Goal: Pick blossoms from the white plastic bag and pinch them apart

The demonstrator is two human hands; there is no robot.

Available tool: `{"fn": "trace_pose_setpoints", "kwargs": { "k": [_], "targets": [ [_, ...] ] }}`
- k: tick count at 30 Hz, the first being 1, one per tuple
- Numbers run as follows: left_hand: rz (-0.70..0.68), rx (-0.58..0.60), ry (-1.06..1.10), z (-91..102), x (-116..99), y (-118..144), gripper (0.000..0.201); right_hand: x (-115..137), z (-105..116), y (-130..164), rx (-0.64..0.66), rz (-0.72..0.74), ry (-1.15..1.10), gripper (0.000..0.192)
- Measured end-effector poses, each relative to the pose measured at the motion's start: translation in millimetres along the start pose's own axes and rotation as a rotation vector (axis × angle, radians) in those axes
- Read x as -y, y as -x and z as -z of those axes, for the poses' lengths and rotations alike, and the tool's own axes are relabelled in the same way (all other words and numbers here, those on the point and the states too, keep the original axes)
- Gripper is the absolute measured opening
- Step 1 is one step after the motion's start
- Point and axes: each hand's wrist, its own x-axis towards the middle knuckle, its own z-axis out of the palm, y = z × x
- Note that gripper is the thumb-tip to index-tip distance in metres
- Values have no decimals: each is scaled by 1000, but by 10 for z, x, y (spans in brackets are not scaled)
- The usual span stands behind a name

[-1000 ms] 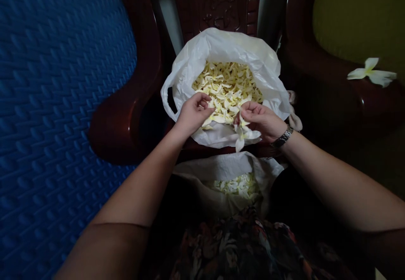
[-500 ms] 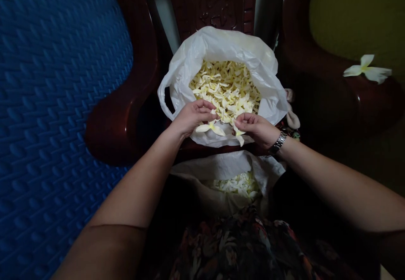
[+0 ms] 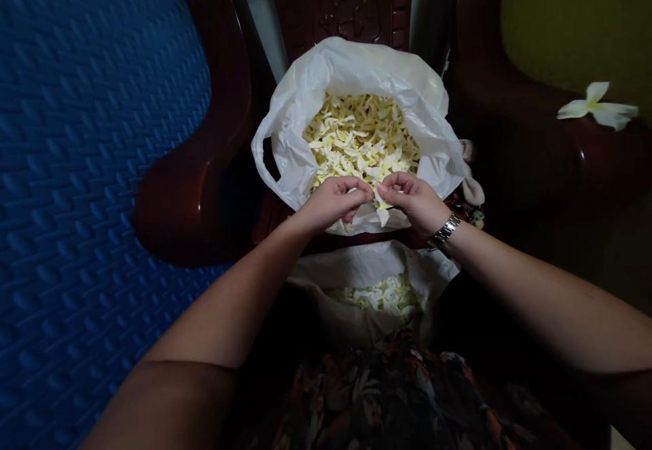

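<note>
A small white flower sits pinched between the two hands at the near lip of a white plastic bag, its pale petals hanging down just below the fingertips. The left hand comes in from seven o'clock with its fingers curled and closed on the flower's left side; the right hand comes in from four o'clock, fingers likewise bunched and nipping the same flower from the right, so that the fingertips of both hands nearly meet over it. A metal wristwatch wraps the right wrist. At twelve o'clock from the hands the bag stands open, its mouth spread wide and filled with a heap of loose cream-yellow petals; a handle loop hangs off its left side at nine o'clock. At six o'clock from the hands, nearer the person, lies a second bag, off-white and crumpled, with more pale flowers showing in its opening. Both bags sit on a dark red-brown chair with glossy curved arms. Well apart at two o'clock, a single white flower with a yellow heart lies on the arm of a neighbouring chair. A blue woven surface fills the nine o'clock side.
</note>
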Motion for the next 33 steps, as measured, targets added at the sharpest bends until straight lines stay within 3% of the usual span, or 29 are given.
{"fn": "trace_pose_setpoints", "kwargs": {
  "k": [7,33],
  "targets": [
    [5,-37,-52,4,-23,12,10,12,6,6,29,76,98,42],
    [29,-60,-170,39,-32,10,20,22,-5,5,36,45,121,47]
  ]
}}
